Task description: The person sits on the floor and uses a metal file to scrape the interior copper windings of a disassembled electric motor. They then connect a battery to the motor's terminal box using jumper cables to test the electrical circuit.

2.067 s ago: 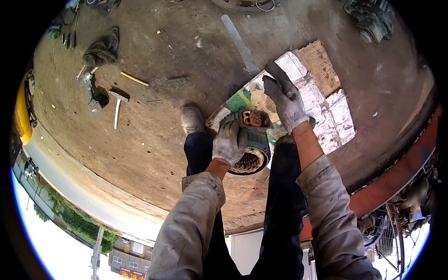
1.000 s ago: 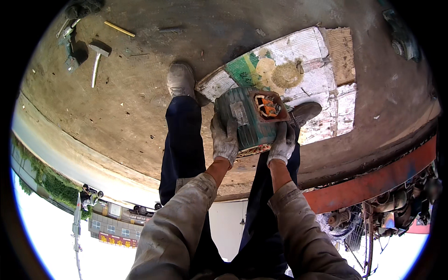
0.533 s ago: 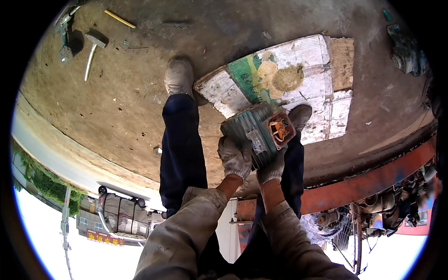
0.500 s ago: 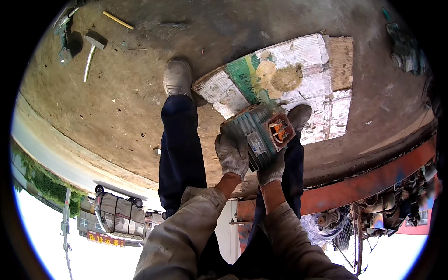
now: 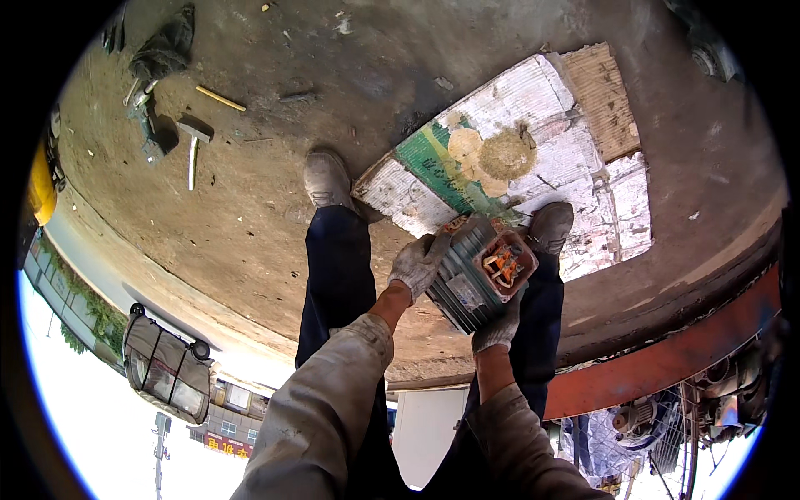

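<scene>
Between the shins [image 5: 337,267], held a green ribbed motor housing [image 5: 465,285], tilted, seemingly off the floor [image 5: 250,217]. Gripped its left side with the left hand [image 5: 415,263], bending fingers around it; supported it low with the right hand [image 5: 497,327], but could not tell the bend of those mostly hidden fingers. Apparently had the lift done and the terminal box [image 5: 530,260] uncovered, with orange parts [image 5: 503,267] inside; had not yet set it down.

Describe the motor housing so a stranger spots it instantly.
Find the large whitish cardboard on the floor. Below it in view, the gloved left hand and right hand hold a finned green motor housing. Its open square box of orange wiring sets it apart.
</scene>
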